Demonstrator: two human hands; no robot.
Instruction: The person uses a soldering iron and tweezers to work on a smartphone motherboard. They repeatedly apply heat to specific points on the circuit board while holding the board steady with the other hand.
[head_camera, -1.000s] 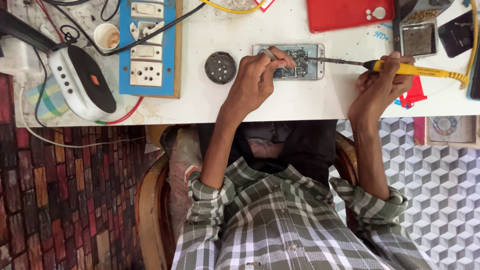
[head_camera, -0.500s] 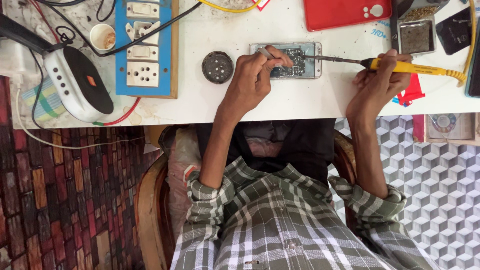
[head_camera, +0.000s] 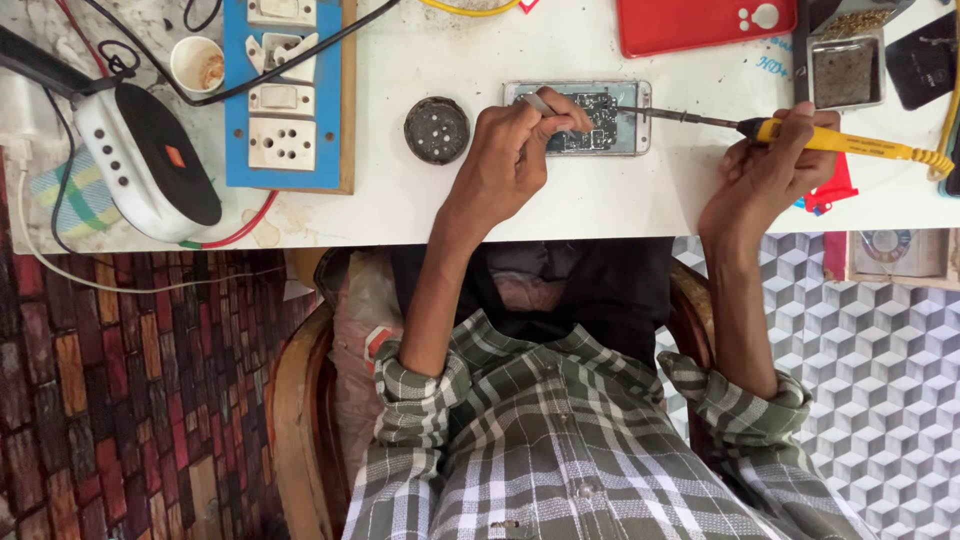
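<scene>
1. Step in hand: judged to be soldering work on the exposed board of an opened phone (head_camera: 590, 118), which lies flat on the white bench (head_camera: 480, 200) at about 12 o'clock from the seated person.
2. Left hand (head_camera: 510, 165): fingers closed in a pinch on metal tweezers (head_camera: 537, 101), whose tips sit over the left part of the board.
3. Right hand (head_camera: 765, 170): fingers wrapped round the yellow handle of a soldering iron (head_camera: 830, 139), at about 2 o'clock from the person.
4. Orientation: the iron's long axis runs nearly along the bench edge, tip pointing to 9 o'clock and meeting the phone's right end; cable end toward 3 o'clock. The phone's long axis runs 9 to 3 o'clock.
5. Next move, as a judgement: it calls for a steady tip on one joint while the tweezers hold the part; exact contact point cannot be told.
6. Nearby: round black dish (head_camera: 437, 129) at the phone's 9 o'clock; blue socket board (head_camera: 285, 100) further left; red phone case (head_camera: 705, 25) at 12 o'clock.
</scene>
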